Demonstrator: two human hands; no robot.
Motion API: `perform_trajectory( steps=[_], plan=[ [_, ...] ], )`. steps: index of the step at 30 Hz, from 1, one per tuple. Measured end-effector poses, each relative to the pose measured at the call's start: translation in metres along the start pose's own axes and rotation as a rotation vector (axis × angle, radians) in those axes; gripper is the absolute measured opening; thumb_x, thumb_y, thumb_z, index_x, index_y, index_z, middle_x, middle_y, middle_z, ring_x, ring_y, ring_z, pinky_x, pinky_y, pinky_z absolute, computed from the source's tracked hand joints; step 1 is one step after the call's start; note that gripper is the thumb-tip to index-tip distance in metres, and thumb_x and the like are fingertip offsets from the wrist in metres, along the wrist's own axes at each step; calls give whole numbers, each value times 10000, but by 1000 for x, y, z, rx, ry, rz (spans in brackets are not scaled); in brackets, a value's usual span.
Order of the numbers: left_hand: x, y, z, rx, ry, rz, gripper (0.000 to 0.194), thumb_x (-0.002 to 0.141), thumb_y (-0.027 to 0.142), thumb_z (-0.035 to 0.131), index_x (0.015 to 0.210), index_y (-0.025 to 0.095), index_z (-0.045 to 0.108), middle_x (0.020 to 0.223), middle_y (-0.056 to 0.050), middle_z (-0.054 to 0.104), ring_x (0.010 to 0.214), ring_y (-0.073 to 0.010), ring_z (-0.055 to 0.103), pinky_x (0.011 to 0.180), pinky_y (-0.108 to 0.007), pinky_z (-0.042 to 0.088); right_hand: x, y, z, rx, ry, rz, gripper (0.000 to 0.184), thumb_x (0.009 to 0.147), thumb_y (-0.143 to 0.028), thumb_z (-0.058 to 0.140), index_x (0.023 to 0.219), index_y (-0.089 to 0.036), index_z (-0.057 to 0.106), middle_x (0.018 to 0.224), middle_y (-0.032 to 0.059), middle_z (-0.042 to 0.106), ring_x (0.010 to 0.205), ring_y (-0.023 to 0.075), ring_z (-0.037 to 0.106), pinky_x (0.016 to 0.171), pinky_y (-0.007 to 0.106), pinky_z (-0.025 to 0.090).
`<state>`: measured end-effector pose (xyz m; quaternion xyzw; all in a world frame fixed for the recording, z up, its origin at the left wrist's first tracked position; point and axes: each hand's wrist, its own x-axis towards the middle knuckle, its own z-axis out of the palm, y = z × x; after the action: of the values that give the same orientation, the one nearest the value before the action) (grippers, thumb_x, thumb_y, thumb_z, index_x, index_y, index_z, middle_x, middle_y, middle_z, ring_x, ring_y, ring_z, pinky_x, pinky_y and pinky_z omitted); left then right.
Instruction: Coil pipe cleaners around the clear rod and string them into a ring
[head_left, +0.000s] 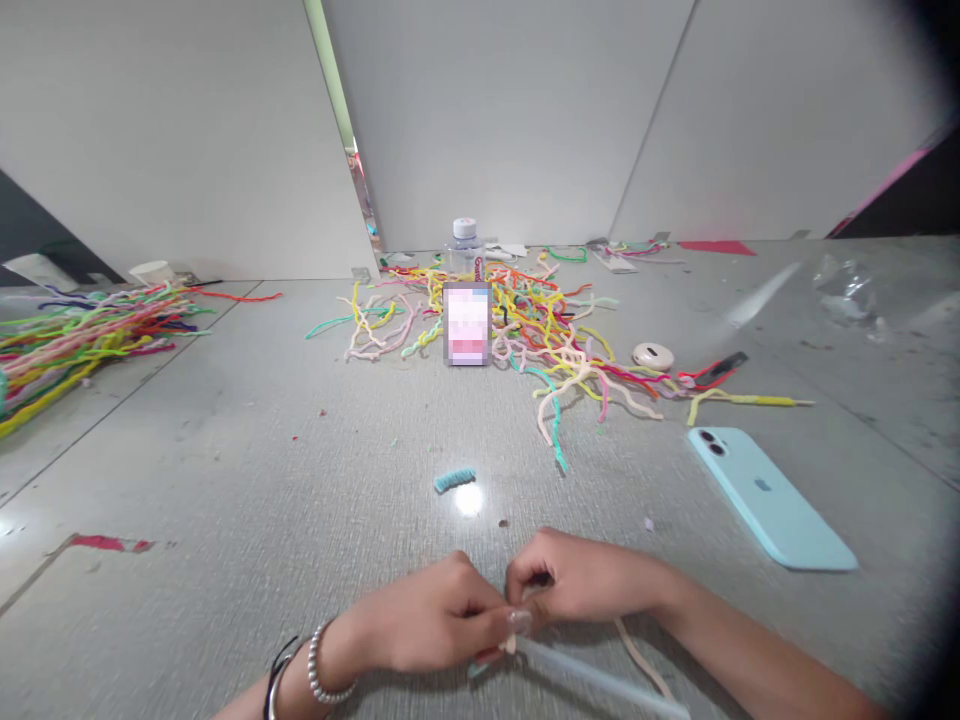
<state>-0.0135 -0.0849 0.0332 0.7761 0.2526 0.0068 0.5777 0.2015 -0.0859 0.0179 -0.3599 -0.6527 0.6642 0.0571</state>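
Close to the near edge of the view, my left hand (427, 612) and my right hand (581, 582) meet with closed, pinching fingers. From my left fingertips a translucent pale rod (600, 677) slants down to the right. Peach pipe cleaner (643, 660) trails from under my right hand, and a bit of the same colour sits at the rod's end between the fingers. The fingertips partly hide this contact. A small greenish piece shows beneath my left fingers, too covered to name. Beyond the hands lies a coiled light-blue pipe cleaner (455, 480).
A heap of bent pipe cleaners (555, 320) surrounds a bottle (465, 245) and a blurred-out box (467, 325). Straight pipe cleaners (90, 340) lie at left. A light-blue phone (772, 500), a pale oval case (652, 356) and clear plastic (847, 290) are at right. Grey panels (510, 120) stand behind.
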Motion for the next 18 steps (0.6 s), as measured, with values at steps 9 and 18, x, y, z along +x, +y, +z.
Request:
perform_trajectory(
  steps=[9,18],
  plan=[
    [7,-2,5,352,301,-133,401,1002,293,332,753,162,617,651,-11,599,551,-102,478,551,-236,324,-1,-9,2,-181,378,32,253,894,-254,486,655,-171,487,592,-44,465,564,90,412,539,224,275],
    [13,-14,10,380,537,-235,388,1006,303,298,729,169,534,681,-38,621,577,-136,481,566,-277,296,-3,-3,25,-764,757,-296,245,990,-245,431,834,-178,608,787,39,661,757,175,602,688,286,390]
  ],
)
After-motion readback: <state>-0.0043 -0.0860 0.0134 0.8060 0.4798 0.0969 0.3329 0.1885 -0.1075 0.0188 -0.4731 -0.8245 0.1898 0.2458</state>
